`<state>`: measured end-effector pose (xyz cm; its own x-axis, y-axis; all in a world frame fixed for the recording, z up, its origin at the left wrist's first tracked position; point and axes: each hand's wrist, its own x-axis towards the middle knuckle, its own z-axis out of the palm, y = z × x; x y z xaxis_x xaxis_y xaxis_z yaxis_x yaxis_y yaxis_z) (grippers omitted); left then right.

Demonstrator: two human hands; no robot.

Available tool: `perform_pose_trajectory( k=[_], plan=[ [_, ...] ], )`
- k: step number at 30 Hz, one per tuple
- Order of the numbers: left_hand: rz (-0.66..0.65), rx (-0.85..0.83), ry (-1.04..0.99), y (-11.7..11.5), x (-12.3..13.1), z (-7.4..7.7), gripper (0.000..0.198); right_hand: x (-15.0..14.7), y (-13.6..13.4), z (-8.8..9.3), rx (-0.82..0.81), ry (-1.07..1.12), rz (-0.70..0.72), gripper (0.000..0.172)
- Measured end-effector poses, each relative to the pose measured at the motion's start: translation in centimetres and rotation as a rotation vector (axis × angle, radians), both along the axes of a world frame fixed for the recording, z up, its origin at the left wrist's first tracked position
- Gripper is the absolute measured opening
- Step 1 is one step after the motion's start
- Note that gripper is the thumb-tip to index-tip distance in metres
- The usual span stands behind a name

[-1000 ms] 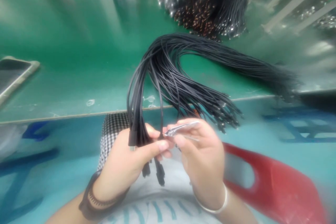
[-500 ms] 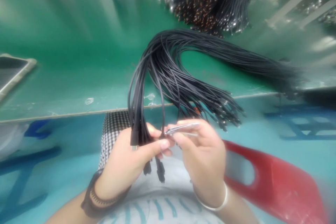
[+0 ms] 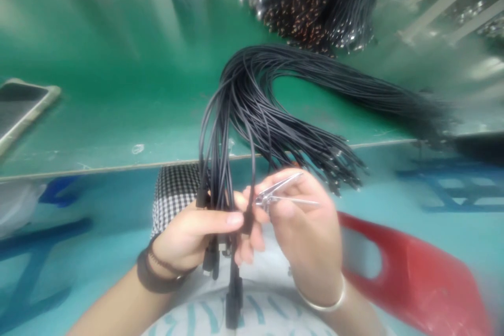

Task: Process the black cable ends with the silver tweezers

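Thin black cables (image 3: 252, 115), one big bundle, too many to count, looped up from the left hand (image 3: 192, 233) near frame centre, loose ends fanning toward 3 o'clock. Left fingers together, clamped round the bundle, thumb across the front. At least three black plug ends (image 3: 234, 299) hang below the fist toward 6 o'clock; others may be hidden, motion blur makes their type hard to read. Right hand (image 3: 305, 231) just beside it, thumb and fingers pinched on one small pair of silver metal tweezers (image 3: 277, 195), arms spread, partly blurred. Silver bangle (image 3: 321, 302) on the right wrist, dark wristband (image 3: 155, 278) on the left. Second black cable heap (image 3: 311, 10) at 12 o'clock, cut off by the top edge. Green workbench (image 3: 118, 115) behind. One pale-framed phone (image 3: 23, 107) at 9 o'clock, cut off. Red plastic chair back (image 3: 409, 278) at 4 o'clock, cut off.
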<state>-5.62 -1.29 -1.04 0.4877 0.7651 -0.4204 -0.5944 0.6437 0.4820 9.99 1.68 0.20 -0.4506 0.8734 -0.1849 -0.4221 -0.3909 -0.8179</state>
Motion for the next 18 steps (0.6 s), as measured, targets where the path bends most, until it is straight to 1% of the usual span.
perform_pose_trajectory(
  k=[2, 4, 6, 8, 10, 13, 18],
  plan=[
    [-0.023, -0.024, -0.017, -0.1, -0.2, -0.4, 0.027, 0.1, 0.0, -0.1, 0.035, -0.023, -0.061, 0.015],
    [0.009, 0.007, 0.017, -0.2, -0.1, -0.7, 0.029, 0.1, -0.2, -0.1, 0.083, -0.039, -0.132, 0.018],
    [0.103, 0.085, 0.108, -0.4, 0.2, -0.7, 0.026, 0.0, -0.4, -0.1, 0.125, -0.068, -0.196, 0.019],
    [0.214, 0.15, 0.249, -0.5, 0.8, -0.6, 0.024, -0.2, -0.7, -0.1, 0.147, -0.13, -0.271, 0.017],
    [0.286, 0.177, 0.386, -0.5, 1.3, -0.4, 0.022, -0.3, -0.9, 0.0, 0.16, -0.18, -0.322, 0.017],
    [0.326, 0.194, 0.471, -0.5, 1.8, -0.3, 0.019, -0.5, -1.1, 0.0, 0.168, -0.194, -0.314, 0.018],
    [0.379, 0.203, 0.488, -0.4, 2.1, -0.2, 0.021, -0.5, -1.1, 0.0, 0.171, -0.23, -0.307, 0.023]
  ],
)
